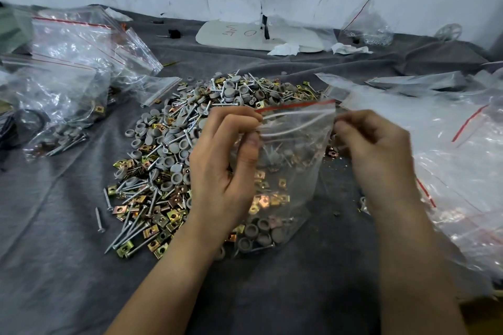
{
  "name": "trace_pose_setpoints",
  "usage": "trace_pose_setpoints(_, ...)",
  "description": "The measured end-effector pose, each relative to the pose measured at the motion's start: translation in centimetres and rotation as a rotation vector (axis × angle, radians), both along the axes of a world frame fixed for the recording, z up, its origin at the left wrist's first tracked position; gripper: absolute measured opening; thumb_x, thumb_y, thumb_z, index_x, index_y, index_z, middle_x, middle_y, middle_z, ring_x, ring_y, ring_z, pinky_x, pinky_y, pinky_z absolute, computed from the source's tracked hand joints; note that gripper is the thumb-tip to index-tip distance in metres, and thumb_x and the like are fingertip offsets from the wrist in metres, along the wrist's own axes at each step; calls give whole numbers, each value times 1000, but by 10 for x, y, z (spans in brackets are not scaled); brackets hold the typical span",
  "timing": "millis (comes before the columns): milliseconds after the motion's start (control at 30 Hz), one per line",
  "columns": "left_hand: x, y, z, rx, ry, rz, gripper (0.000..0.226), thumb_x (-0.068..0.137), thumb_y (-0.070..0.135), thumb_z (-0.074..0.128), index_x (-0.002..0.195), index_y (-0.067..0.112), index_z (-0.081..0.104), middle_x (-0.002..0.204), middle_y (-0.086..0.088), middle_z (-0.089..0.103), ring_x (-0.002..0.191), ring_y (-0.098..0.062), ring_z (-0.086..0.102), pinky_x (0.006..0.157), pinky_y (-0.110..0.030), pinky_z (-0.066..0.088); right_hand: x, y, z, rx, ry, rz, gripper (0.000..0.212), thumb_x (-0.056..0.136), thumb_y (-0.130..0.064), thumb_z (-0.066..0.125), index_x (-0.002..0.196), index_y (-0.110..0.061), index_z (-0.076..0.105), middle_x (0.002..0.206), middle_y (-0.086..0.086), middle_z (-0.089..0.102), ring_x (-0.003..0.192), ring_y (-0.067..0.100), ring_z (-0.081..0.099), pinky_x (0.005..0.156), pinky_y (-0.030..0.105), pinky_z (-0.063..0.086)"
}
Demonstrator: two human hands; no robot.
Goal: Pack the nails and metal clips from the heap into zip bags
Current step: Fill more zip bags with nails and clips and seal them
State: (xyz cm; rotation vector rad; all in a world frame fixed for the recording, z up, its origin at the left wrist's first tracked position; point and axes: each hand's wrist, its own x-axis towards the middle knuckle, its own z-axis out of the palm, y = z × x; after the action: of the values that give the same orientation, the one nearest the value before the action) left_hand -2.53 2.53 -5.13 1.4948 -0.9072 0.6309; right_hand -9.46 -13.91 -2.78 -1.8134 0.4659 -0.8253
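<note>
The zip bag (pixel 294 160) was held at the right edge of the heap (pixel 168 144), its lower end resting on the grey cloth (pixel 299 294). The left hand (pixel 226 160) was pinched on the bag's top left corner and the right hand (pixel 375 149) on its top right corner. The mouth appeared partly parted, with the tracks bowed.

Step judged: sealing. For a clean seal, the tracks should be aligned and pressed together from one corner across. The mouth should be kept uppermost and the contents (pixel 258 234) left settled at the bottom.

The long axis ran near to far, with the mouth pointing up and away. The red strip (pixel 296 106) lay left to right.
</note>
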Motion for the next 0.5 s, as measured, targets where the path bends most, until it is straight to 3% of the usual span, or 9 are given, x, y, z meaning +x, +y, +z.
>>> trace_pose_setpoints(133,5,3,-1,-28,5,18,11,93,6,43,96,12,52,99,-9,58,96,-15,57,83,-22,42,10,5,-20,-72,425,255,25,82,-5,70,71,-27,69,72,-9,70,72,8,65,69,26,51)
trace_pose_setpoints(200,6,5,-1,-33,6,29,11,94,6,42,96,13,51,99,-8,57,96,-16,56,82,-22,42,11,11,-26,-75,539,346,29,77,-8,76,63,-32,69,67,-14,70,70,4,64,64,18,51)
trace_pose_setpoints(300,7,6,-2,-28,3,43,11,95,7,42,97,13,51,99,-8,57,95,-18,56,82,-23,42,14,17,-31,-52,574,372,33,74,-10,79,57,-36,67,66,-14,69,66,2,64,56,14,49)
trace_pose_setpoints(500,7,5,-2,-23,1,43,10,94,8,43,96,12,52,98,-8,57,95,-15,56,82,-22,42,23,20,-35,-167,578,299,24,77,-17,77,65,-28,60,85,6,71,86,25,67,83,42,54)
